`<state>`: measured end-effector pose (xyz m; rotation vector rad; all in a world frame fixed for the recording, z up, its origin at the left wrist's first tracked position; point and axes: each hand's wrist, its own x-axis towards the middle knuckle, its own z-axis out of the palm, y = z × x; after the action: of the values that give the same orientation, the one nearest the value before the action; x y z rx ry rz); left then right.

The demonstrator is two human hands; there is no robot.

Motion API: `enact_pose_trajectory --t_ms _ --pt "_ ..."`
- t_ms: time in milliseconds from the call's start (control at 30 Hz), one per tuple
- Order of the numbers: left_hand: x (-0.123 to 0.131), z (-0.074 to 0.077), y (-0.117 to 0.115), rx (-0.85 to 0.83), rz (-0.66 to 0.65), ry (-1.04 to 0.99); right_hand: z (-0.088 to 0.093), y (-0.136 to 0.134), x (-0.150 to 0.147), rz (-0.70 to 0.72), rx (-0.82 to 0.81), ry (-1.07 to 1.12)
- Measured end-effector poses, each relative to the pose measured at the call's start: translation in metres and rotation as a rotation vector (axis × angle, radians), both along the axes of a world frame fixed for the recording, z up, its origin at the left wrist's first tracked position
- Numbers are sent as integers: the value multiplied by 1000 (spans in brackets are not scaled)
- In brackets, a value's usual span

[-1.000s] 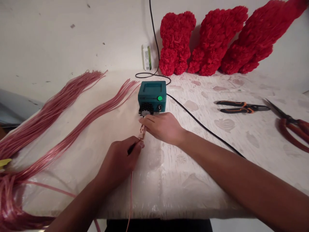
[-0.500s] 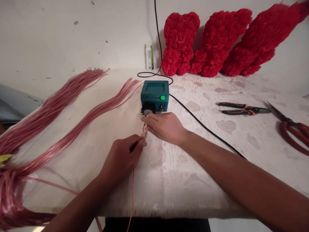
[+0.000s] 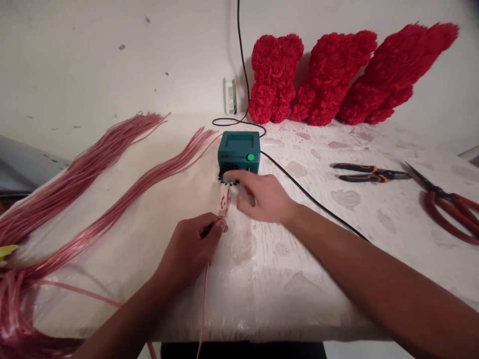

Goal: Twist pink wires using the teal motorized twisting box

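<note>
My left hand (image 3: 198,237) is closed in a pinch on a thin pink wire (image 3: 204,304), which hangs from it past the table's front edge. Just beyond the fingertips lies a pale, narrow strip (image 3: 225,199) with reddish-brown marks, reaching toward a small green machine (image 3: 239,144). That machine has a lit green button and a black, bristly wheel (image 3: 225,175) low on its front. My right hand (image 3: 264,197) holds nothing, its index finger stretched out over the wheel and its thumb apart; whether the finger touches the wheel I cannot tell.
Long bundles of pink wire (image 3: 138,187) cover the left side. On the right lie pliers (image 3: 370,173) and red-handled scissors (image 3: 445,197). Red flower-covered bears (image 3: 277,75) and a white-green bottle (image 3: 231,95) stand by the wall. A black cable (image 3: 310,192) crosses behind my right arm.
My right hand has let go of the pale strip, and its index finger has moved up onto the black wheel's area. My left hand keeps its pinch. The view has tilted slightly.
</note>
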<state>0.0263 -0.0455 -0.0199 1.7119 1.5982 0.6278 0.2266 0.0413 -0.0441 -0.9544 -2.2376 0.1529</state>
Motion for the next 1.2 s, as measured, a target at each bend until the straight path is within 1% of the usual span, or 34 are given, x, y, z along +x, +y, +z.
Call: enact_pose_trajectory --t_ms 100,133,167,200,300,400,633,933,1067,1200 --pt "1 3 0 -43 5 -39 2 18 10 -303 -70 259" --pt "2 4 -1 -56 14 -54 2 25 13 -381 -90 325" --pt "2 5 -1 -67 24 -66 1 31 14 -430 -117 372" --pt "3 6 -1 -79 31 -74 0 37 15 -450 -148 402" --pt "3 7 0 -114 32 -94 -5 44 16 -424 -191 417" --pt "2 5 1 -141 12 -132 -8 43 14 -392 -164 390" --pt "2 4 2 -167 8 -177 -8 41 12 -414 -142 366" --pt "1 3 0 -155 -4 -221 -8 40 13 -418 -141 346" --pt "0 6 -3 -162 -14 -196 -7 39 13 -417 -148 343" --pt "-3 10 -11 -130 -5 -145 -8 40 13 -417 -141 343"
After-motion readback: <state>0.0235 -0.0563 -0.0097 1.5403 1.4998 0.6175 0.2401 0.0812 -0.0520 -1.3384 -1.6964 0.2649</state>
